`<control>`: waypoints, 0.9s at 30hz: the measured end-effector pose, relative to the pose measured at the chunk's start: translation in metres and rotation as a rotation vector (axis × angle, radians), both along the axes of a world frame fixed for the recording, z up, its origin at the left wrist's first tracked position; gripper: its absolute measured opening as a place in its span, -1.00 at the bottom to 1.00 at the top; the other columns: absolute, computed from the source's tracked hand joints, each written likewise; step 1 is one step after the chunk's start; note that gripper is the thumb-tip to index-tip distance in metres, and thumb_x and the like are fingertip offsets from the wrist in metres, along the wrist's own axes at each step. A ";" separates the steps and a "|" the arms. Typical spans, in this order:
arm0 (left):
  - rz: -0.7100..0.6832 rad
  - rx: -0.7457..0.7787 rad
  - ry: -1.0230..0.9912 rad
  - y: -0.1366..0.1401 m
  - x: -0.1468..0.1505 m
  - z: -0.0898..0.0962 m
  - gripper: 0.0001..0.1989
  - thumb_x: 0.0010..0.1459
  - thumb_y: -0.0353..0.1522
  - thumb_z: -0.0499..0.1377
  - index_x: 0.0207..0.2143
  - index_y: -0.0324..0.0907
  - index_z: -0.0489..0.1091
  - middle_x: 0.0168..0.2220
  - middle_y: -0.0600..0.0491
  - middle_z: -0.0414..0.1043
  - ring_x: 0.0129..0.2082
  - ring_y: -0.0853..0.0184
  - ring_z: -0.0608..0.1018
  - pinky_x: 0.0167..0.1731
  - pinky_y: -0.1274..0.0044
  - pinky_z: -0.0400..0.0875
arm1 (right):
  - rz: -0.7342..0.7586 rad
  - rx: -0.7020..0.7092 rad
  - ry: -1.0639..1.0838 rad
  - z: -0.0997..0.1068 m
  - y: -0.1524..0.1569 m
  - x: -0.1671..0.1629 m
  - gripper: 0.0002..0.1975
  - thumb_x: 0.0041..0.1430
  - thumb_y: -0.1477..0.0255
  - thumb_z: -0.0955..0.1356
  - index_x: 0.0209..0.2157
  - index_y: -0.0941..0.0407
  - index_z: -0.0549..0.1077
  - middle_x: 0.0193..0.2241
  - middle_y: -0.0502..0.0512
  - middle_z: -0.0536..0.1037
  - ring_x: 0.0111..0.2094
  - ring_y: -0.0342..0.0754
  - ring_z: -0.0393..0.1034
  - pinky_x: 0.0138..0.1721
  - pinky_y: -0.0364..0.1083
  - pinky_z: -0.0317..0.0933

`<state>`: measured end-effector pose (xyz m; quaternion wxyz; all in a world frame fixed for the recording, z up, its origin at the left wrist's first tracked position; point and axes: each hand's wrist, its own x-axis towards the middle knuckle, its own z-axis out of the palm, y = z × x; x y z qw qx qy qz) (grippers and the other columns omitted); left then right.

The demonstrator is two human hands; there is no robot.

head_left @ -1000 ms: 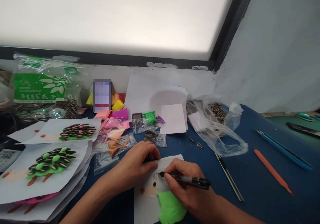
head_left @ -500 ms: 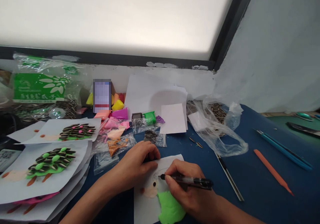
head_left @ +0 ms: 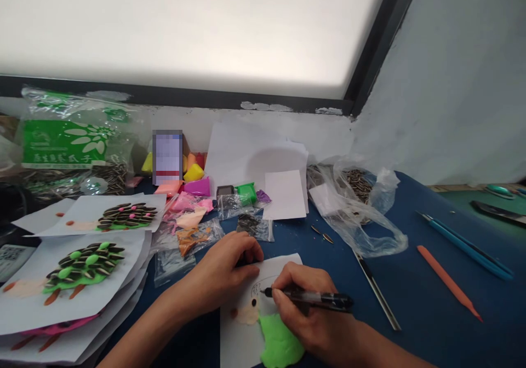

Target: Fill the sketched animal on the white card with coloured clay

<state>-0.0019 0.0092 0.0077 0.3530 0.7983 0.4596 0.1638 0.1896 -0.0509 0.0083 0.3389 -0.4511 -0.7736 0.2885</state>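
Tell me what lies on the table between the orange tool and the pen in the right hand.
A thin metal tool lies between the orange tool and the pen, in the head view.

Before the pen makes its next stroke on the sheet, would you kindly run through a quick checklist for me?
1. Right hand grips the black pen: ok.
2. Pen tip meets the white sheet: ok.
3. Left hand presses on the sheet's upper left part: ok.
4. Green clay lies below the pen tip, apart from it: ok.
5. Ink flow: cannot tell.
6. Metal tool lies right of the sheet, off it: ok.
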 end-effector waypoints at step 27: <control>0.012 -0.033 -0.006 -0.001 0.001 0.003 -0.88 0.03 -0.47 0.12 -0.35 -0.17 0.42 -0.35 0.08 0.36 -0.30 0.27 0.40 -0.27 0.45 0.26 | -0.080 0.013 0.035 -0.009 0.003 0.003 -0.79 0.21 0.47 0.25 -0.52 0.11 0.33 -0.60 -0.06 0.36 -0.57 -0.18 0.23 -0.51 -0.20 0.09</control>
